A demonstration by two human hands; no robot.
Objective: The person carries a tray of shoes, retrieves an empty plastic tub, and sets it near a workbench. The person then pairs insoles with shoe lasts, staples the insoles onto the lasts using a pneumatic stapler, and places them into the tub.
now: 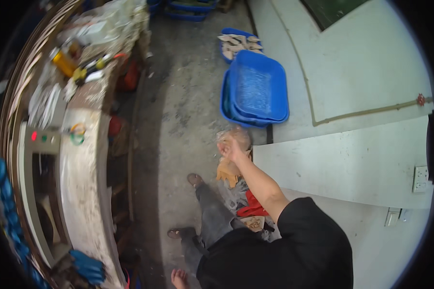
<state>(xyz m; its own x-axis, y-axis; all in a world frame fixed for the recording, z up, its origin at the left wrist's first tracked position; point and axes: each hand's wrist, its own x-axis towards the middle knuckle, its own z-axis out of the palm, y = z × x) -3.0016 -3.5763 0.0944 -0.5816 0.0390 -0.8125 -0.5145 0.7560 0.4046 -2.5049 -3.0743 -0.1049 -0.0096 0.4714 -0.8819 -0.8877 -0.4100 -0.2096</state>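
Observation:
My right arm stretches out toward the wall side, and my right hand is at a crumpled clear plastic bag. Its fingers are curled and look closed on the plastic, though blur softens the detail. Just below that hand is a tan, crumpled piece of unclear kind. Nearer my body lie more clear plastic and a red item, partly behind my arm. Down at the lower edge hangs my left hand, fingers loosely apart and holding nothing visible.
Stacked blue tubs stand by the wall, with a blue tray of pale pieces behind. Along the left runs a cluttered workbench bearing a machine with a red light, a yellow can and blue gloves. A pipe follows the wall.

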